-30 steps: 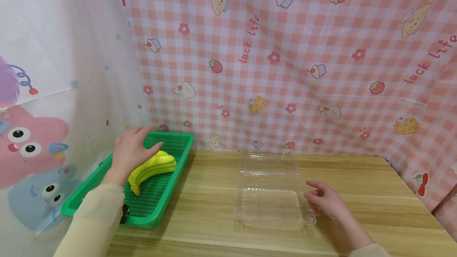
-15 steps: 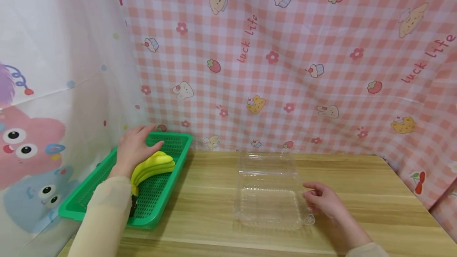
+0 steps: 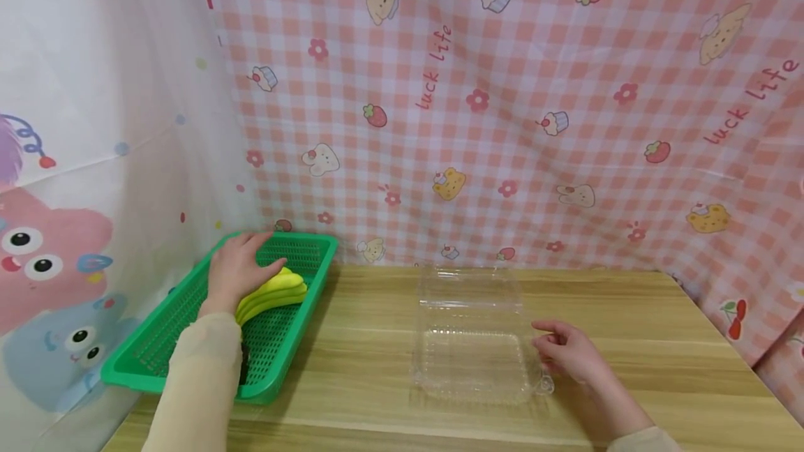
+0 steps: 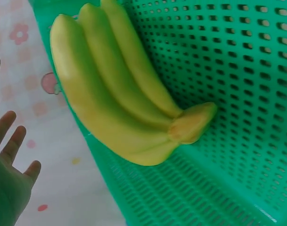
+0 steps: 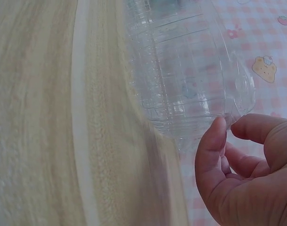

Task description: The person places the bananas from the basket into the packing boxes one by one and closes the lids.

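My left hand (image 3: 239,270) is over the green perforated basket (image 3: 313,298), with its fingers spread and nothing in them. Under it lies a bunch of yellow bananas (image 3: 276,296), partly hidden by the hand in the head view. In the left wrist view the bananas (image 4: 115,89) show whole, and the fingers are apart from them. A clear plastic clamshell box (image 3: 477,368) stands with its lid laid back. Beside its right edge is my right hand (image 3: 568,351), fingers loosely bent. In the right wrist view a small gap shows between thumb and forefinger, near the box (image 5: 190,80).
The wooden table (image 3: 370,382) runs between basket and box. A pink checked cloth (image 3: 402,124) hangs behind, and a white printed curtain (image 3: 157,124) borders the basket's left side. A dark object (image 3: 244,363) shows beside my left wrist.
My left hand and forearm have shifted slightly to the right and lower over the bananas, covering more of their stem end. My right hand and the box stay as they were.
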A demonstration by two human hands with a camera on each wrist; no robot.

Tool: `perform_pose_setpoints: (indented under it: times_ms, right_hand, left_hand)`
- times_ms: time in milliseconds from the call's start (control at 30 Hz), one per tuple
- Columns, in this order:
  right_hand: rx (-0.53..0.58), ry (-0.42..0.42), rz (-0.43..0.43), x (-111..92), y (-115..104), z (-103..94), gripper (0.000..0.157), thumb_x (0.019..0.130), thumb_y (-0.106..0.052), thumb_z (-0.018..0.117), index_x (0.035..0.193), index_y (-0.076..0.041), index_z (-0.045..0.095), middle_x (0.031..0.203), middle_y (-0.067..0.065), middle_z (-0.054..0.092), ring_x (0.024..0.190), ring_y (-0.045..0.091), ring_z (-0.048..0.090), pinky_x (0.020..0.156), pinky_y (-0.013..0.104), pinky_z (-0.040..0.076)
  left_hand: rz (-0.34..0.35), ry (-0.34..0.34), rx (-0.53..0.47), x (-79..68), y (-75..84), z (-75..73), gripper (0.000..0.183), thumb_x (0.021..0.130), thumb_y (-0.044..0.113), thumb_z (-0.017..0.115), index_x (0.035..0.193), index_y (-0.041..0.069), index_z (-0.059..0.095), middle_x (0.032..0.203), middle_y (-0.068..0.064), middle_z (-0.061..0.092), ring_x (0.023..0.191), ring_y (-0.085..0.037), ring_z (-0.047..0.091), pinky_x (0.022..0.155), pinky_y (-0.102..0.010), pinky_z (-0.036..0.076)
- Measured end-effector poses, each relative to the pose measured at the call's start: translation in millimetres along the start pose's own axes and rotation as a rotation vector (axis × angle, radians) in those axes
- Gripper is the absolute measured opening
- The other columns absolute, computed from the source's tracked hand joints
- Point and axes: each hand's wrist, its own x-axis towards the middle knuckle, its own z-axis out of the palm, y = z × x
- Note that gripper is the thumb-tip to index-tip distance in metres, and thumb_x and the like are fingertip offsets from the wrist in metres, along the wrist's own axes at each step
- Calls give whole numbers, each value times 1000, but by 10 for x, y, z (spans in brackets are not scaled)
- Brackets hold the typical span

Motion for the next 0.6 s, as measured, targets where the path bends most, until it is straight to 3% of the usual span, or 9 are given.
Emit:
perform_pose_setpoints:
  times_ms: [267, 600]
  right_hand:
    - [12, -5, -5, -9, 0, 9, 49, 97, 1, 56, 138, 18, 37, 84, 4, 52, 68, 12, 49, 59, 24, 51]
    - [27, -17, -14, -10, 18, -6, 50, 97, 1, 56, 139, 19, 35, 85, 3, 53, 69, 11, 49, 60, 24, 52]
  left_hand:
    - [-14, -54, -23, -69, -50, 128, 64, 87, 39, 73, 138, 5, 56, 136, -26, 52, 121, -49, 46, 92, -69, 37]
    - [-56, -167, -18, -108, -107, 232, 72, 88, 51, 69, 142, 6, 52, 143, -26, 45, 127, -51, 40, 96, -71, 34]
